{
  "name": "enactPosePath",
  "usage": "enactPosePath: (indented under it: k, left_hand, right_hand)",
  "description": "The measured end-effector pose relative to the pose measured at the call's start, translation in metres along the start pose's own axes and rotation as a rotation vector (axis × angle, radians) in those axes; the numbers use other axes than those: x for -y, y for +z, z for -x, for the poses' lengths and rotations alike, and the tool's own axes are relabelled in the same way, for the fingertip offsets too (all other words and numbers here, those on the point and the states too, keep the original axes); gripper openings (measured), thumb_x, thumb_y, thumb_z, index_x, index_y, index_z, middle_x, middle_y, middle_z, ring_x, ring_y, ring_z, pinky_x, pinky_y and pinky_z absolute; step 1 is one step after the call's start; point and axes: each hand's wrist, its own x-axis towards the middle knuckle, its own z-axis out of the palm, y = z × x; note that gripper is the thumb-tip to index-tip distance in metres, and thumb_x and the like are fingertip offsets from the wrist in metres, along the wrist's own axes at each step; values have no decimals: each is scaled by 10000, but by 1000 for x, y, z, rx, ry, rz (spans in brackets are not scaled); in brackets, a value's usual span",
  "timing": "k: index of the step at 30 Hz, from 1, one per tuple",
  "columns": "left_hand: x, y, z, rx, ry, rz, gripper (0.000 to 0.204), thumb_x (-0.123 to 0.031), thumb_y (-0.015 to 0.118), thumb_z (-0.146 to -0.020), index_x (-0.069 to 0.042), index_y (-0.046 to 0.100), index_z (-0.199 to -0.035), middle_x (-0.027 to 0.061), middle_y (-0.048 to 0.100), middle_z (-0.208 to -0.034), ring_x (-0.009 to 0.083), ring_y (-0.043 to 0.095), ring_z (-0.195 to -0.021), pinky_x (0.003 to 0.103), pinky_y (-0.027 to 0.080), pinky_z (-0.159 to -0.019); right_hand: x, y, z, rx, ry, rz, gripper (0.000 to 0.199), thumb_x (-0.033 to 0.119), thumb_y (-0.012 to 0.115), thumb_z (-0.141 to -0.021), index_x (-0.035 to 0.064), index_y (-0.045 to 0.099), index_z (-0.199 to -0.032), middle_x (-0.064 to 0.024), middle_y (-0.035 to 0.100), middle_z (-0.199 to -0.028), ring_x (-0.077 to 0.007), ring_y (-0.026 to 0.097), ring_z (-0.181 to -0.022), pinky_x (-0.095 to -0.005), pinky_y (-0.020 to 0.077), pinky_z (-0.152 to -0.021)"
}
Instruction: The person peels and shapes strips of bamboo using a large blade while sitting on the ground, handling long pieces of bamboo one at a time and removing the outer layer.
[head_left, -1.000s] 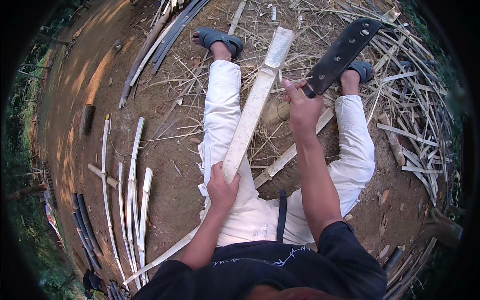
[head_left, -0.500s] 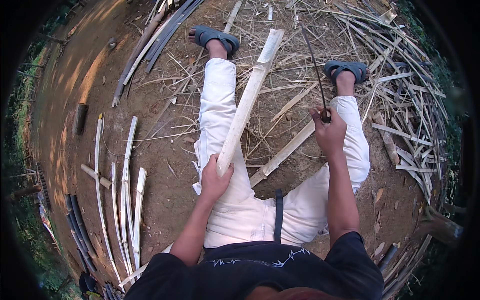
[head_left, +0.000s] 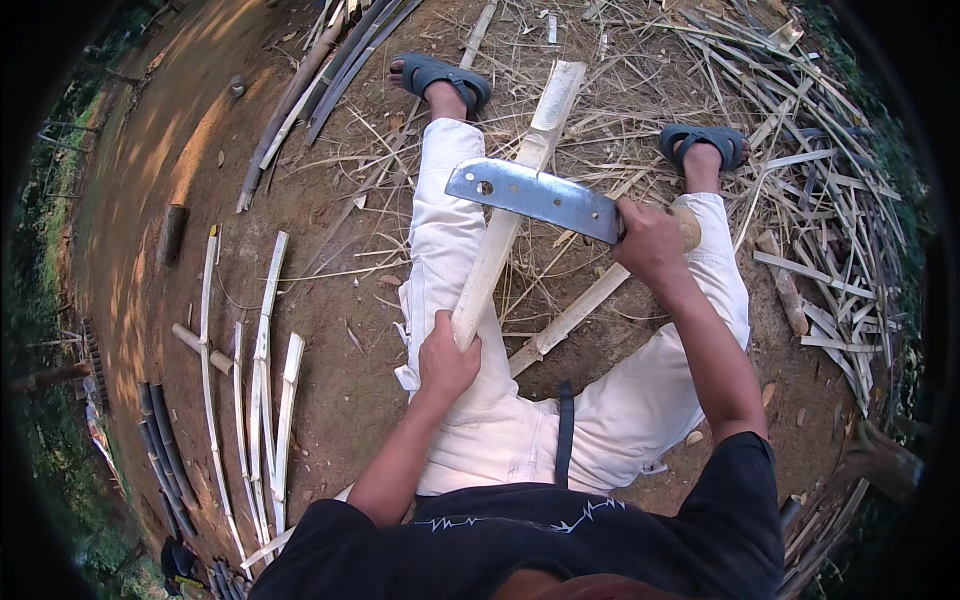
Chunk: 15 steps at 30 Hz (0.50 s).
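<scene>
Split strips and thin shavings litter brown ground.

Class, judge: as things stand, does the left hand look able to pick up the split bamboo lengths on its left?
Probably not, while the left hand grips a pale bamboo strip; otherwise, nothing seems to block its way to the split bamboo lengths.

Sunlight streaks the ground at left; black vignetting rounds the edges.
</scene>
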Motion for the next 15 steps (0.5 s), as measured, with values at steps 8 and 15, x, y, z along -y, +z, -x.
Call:
enactPosePath:
  k: [8,15]
  left_hand:
    - [-1,2,4,17,-16,-54,452,-173,713,-810,-13,461,-1150,292,669,-918,497,650,-874,549,500,-792]
    - [-1,1,1,-9,19,-52,425,-162,716,-810,-18,461,-1119,293,664,-930,496,644,-888,553,495,-792]
  right_hand:
    - [-25,1,-26,14,152,-3,200,107,684,-729,62,613,-911,-177,690,-817,-379,679,-739,-479,539,-660]
    - [-19,9,-19,17,-57,69,147,103,669,-740,57,583,-849,-169,686,-796,-367,689,-755,-485,544,-677]
